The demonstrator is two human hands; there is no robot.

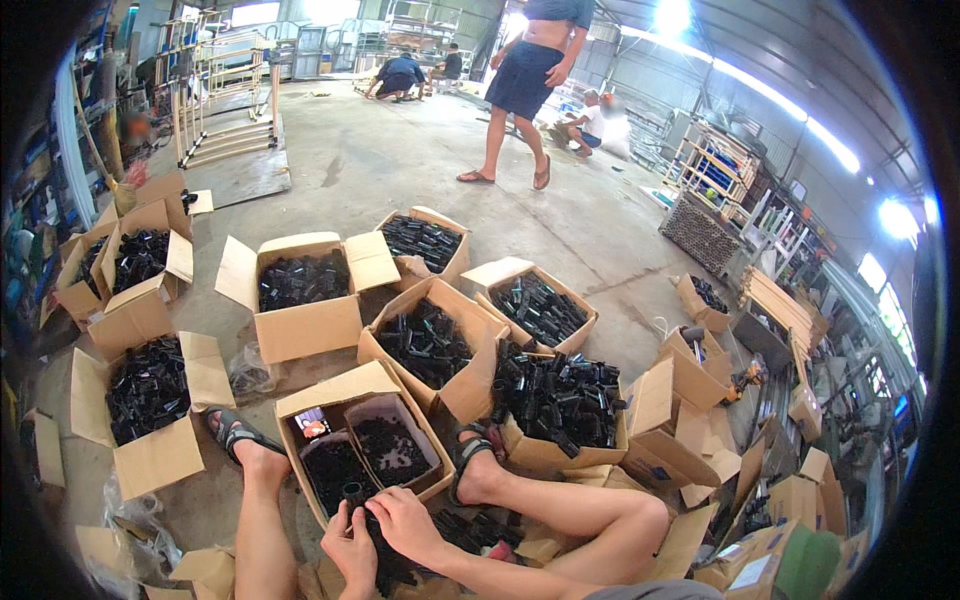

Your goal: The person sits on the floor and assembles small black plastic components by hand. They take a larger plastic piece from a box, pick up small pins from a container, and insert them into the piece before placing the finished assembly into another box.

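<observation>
My left hand (pixel 350 548) is closed around a short black tube fitting (pixel 353 491), whose round open end points up. Against the fitting's right side my right hand (pixel 402 520) is pinched, and whatever small part its fingertips may hold is hidden. Both hands are over the near edge of an open cardboard box (pixel 437 470) between my feet. Inside, a divider separates two heaps of tiny black parts (pixel 395 447). A lit phone (pixel 312 423) leans in the box's far left corner. More black fittings (pixel 485 530) lie under my right forearm.
Several cardboard boxes of black fittings surround me, including an overfull one (pixel 560 400) by my right foot and one (pixel 148 390) on the left. A person (pixel 530 90) is walking beyond the boxes; others crouch farther back. Pipe-frame racks (pixel 225 110) stand at far left.
</observation>
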